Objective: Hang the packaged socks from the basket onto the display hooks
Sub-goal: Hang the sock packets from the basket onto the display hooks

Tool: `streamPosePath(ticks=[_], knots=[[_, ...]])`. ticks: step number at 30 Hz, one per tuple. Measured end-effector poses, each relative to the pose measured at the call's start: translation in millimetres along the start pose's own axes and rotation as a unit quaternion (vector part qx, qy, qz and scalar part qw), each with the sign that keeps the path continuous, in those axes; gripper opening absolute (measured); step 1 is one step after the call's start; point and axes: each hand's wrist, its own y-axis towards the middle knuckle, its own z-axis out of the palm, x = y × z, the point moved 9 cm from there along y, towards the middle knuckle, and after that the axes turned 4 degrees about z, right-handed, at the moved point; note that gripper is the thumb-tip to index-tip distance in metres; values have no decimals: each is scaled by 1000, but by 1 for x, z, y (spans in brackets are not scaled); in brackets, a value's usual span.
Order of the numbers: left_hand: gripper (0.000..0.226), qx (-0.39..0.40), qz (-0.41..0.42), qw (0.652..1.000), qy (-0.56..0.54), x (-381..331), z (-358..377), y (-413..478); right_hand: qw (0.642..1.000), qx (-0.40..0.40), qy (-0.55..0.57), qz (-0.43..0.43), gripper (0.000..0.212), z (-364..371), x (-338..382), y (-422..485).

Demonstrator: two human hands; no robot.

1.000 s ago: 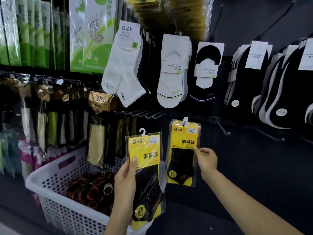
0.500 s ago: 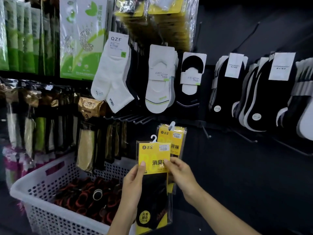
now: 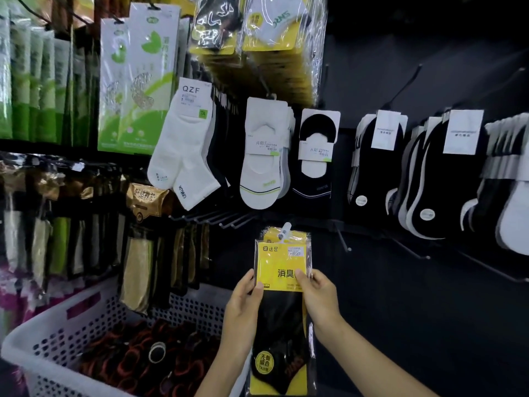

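Note:
A yellow-and-black packaged sock pack is held upright in front of the dark display wall. My left hand pinches its left edge and my right hand pinches its right edge at the yellow label. Its white hanger tab sits at the top, where another yellow pack shows just behind it. Whether the tab is on a hook I cannot tell. The white perforated basket at lower left holds several dark sock packs.
Bare black display hooks stick out of the wall to the right of the pack. White and black socks hang above. Green and gold packages fill the left racks. More black socks hang at right.
My right hand let go of the hanging pack and took hold of the pack in my left hand. Both hands moved it right and up, in front of the hanging pack.

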Motion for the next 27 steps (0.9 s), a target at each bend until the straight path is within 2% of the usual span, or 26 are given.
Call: streamPosePath(ticks=[9,13,17,20,22,27], knots=[[50,19,29,994,107,44,15,50,999,-40,-23,27,22,-3,-25,53],[49,20,51,990,129,65,28,85,999,-40,4,34,25,-3,-38,94],[61,9,49,990,135,93,40,129,997,-27,41,58,31,-7,-55,141],[47,3,60,989,137,102,52,154,995,-19,50,81,29,-13,-64,167],[43,-1,57,988,141,107,57,163,996,-19,31,77,28,-19,-67,174],[55,-3,40,986,163,130,51,141,998,-17,-49,46,19,-58,-85,139]])
